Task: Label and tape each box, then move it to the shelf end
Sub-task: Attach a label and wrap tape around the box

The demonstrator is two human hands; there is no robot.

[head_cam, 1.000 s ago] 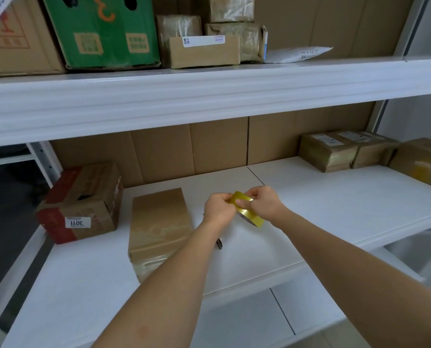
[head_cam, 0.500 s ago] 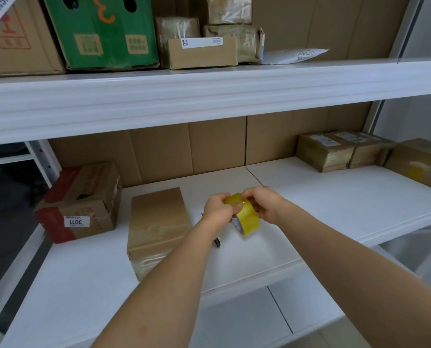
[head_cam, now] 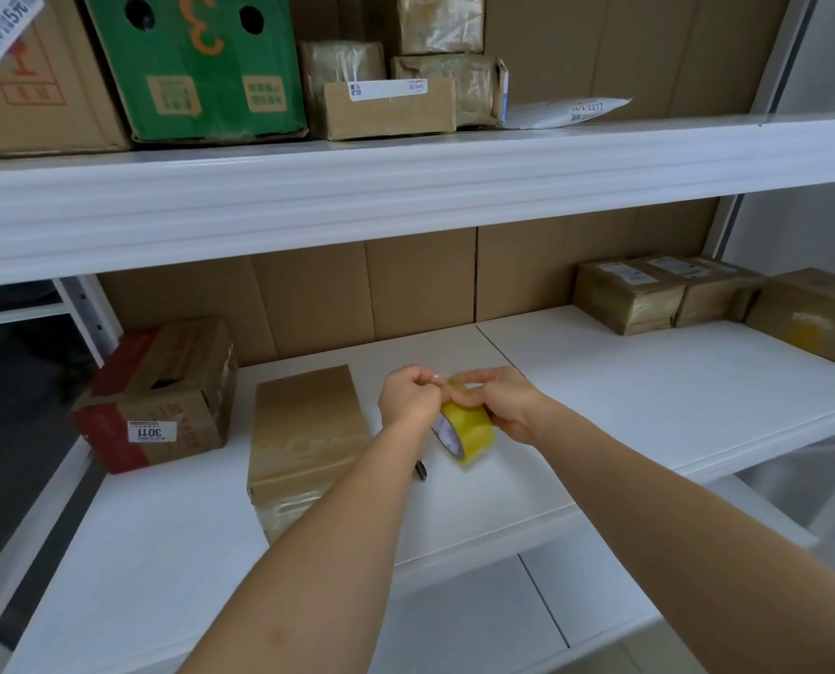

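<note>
White shelf (head_cam: 648,381) boards are carrying a plain box (head_cam: 303,430) just left of both hands, the right hand (head_cam: 507,406) gripping a yellow tape roll (head_cam: 469,430) while the left hand (head_cam: 408,396) is pinching its loose end.

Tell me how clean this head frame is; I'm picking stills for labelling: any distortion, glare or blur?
Head view: wide-angle bending curves the upper shelf edge; lighting is soft and even, shadows faint; glare shows on the taped box and the wrapped boxes at the right end; the tape roll and both hands, left and right, are slightly soft.
</note>
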